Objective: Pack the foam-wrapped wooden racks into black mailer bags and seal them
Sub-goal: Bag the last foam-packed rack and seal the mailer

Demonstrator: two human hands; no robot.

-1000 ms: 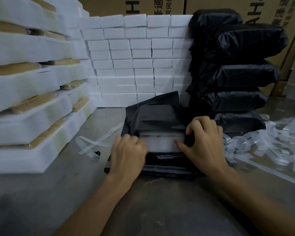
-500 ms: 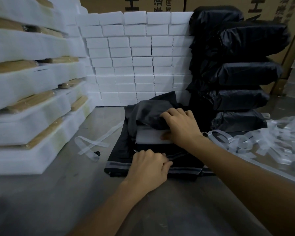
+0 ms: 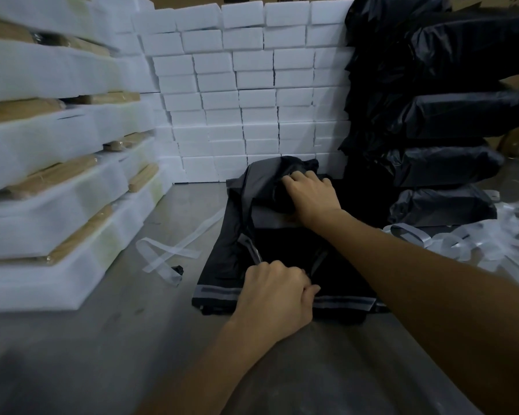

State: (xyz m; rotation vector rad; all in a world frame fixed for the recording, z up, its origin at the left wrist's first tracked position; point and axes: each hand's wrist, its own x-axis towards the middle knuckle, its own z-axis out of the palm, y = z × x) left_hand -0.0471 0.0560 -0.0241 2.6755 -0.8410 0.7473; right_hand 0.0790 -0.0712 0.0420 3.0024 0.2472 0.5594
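A black mailer bag (image 3: 234, 235) lies on top of a flat pile of black bags (image 3: 213, 298) in the middle of the table. A foam-wrapped rack (image 3: 270, 218) sits inside it, with only a pale strip of foam showing at the bag's mouth. My right hand (image 3: 310, 194) reaches far forward and grips the bunched far end of the bag over the rack. My left hand (image 3: 274, 298) pinches the near edge of the bag by its grey adhesive strip.
Foam-wrapped wooden racks (image 3: 51, 181) are stacked high at the left. A wall of white foam blocks (image 3: 252, 94) stands behind. Packed black bags (image 3: 450, 115) pile up at the right. Peeled white tape strips (image 3: 474, 241) litter the right; one strip (image 3: 168, 253) lies left of the bags.
My right hand has slid farther forward over the rack, pushing it deeper, so less foam shows. My left hand dropped back to the bag's near edge and holds it.
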